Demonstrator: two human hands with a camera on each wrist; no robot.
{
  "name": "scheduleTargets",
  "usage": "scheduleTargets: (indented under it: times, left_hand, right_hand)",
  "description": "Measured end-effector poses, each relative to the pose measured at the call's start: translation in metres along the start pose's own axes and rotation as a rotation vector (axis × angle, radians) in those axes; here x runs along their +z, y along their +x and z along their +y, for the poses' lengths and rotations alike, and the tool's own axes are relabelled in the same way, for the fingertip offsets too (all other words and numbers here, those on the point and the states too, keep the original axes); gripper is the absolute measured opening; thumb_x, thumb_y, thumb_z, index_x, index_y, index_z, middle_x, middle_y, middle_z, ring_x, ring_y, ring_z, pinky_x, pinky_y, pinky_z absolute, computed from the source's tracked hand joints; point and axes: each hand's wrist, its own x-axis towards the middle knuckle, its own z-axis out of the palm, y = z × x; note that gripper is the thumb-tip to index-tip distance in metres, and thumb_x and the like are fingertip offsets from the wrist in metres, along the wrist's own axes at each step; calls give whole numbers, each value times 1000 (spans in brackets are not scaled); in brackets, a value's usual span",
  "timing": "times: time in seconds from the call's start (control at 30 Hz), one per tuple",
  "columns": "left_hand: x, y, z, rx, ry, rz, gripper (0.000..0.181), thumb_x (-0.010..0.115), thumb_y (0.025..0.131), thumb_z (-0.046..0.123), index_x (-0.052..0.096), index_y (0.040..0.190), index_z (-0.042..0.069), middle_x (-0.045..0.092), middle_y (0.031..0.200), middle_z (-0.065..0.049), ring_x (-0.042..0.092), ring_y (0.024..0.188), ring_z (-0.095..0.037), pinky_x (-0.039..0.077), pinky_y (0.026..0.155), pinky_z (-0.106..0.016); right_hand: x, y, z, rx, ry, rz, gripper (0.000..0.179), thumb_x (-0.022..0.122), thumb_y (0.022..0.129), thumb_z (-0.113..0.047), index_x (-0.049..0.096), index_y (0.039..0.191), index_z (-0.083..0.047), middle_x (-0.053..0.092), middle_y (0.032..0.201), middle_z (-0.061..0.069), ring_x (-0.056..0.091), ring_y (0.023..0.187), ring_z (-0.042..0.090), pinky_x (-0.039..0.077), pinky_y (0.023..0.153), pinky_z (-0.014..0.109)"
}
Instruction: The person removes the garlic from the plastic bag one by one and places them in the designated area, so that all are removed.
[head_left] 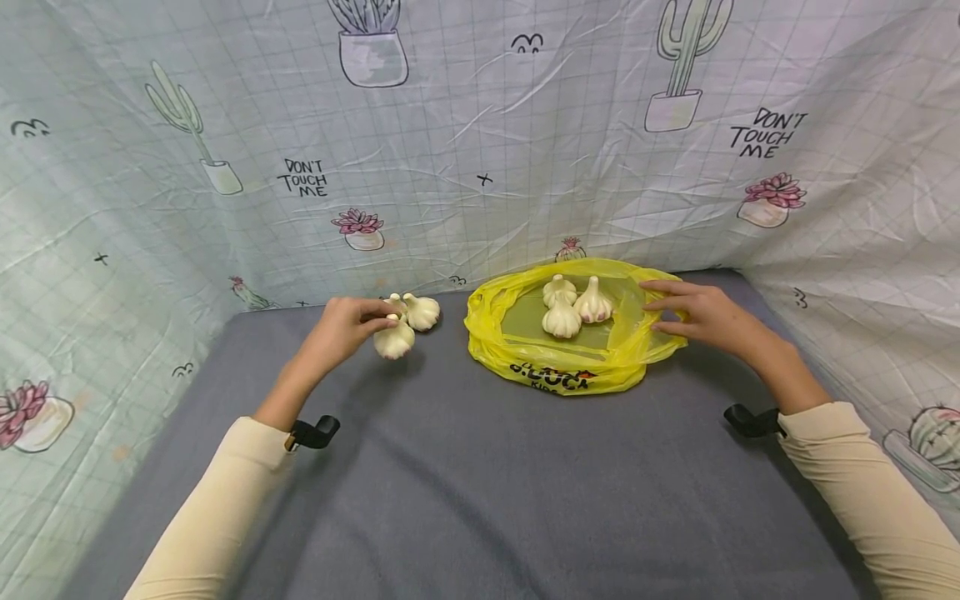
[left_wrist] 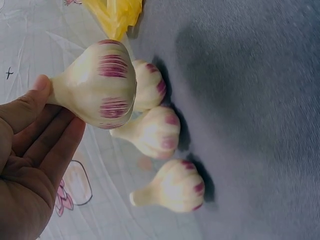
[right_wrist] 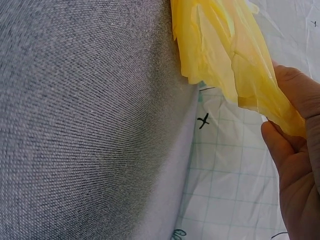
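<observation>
Pinching a garlic bulb [head_left: 394, 340] by its stem in the left hand [head_left: 343, 329], fingers mostly straight against the thumb, above the left part of the desk [head_left: 480, 492]; probably best lifted high, clear of its neighbours. Pinching the right rim of the yellow bag [head_left: 630, 377] in the right hand [head_left: 701, 315]; better steadied without tugging, to keep the mouth wide. Farther left, just beyond the held one, three loose bulbs [left_wrist: 175, 187]; inside the bag, three more bulbs [head_left: 561, 318].
</observation>
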Motion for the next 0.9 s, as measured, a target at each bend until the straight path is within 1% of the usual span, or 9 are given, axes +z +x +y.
scheduleTargets:
  times: [0.27,0.47,0.53,0.67,0.77,0.9]
  left_hand:
    - [-14,-3,-5,21,56,-34,16,71,96,10,79,108,1,77,102,-13,72,90,-26,56,78,-43]
    - [-20,-9,-12,7,95,-59,18,69,98,10,78,110,0,76,105,-16,73,94,-30,57,79,-47]
    - [-22,-12,-14,11,108,-59,17,69,98,10,78,109,1,76,105,-16,73,93,-30,57,79,-47]
    - [-27,-16,-16,14,119,-51,17,69,98,10,78,110,2,76,106,-15,73,95,-31,57,80,-48]
    - [-32,-17,-18,8,123,-46,18,69,98,10,78,110,2,76,107,-16,73,97,-33,57,81,-50]
    - [-39,-19,-19,0,142,-54,18,68,98,9,77,111,0,75,107,-19,72,96,-36,57,80,-51]
  right_hand:
    - [0,0,1,12,-2,-14,38,88,73,-5,78,110,-3,62,134,22,46,59,-6,46,57,27]
    - [-1,2,0,6,2,-11,38,88,73,-4,79,110,-2,62,133,23,48,60,-5,47,57,27]
    - [-1,2,-1,6,8,-13,39,88,72,-2,78,110,-2,62,134,23,48,60,-5,47,56,26]
    - [-1,2,0,15,5,-23,37,88,74,-5,79,109,-2,62,134,23,47,59,-5,46,56,26]
    - [-1,2,1,18,2,-28,36,88,75,-7,79,109,-2,61,133,23,48,59,-5,46,55,26]
    - [0,3,0,10,13,-25,35,88,75,-7,78,109,-2,61,133,23,49,59,-4,47,55,26]
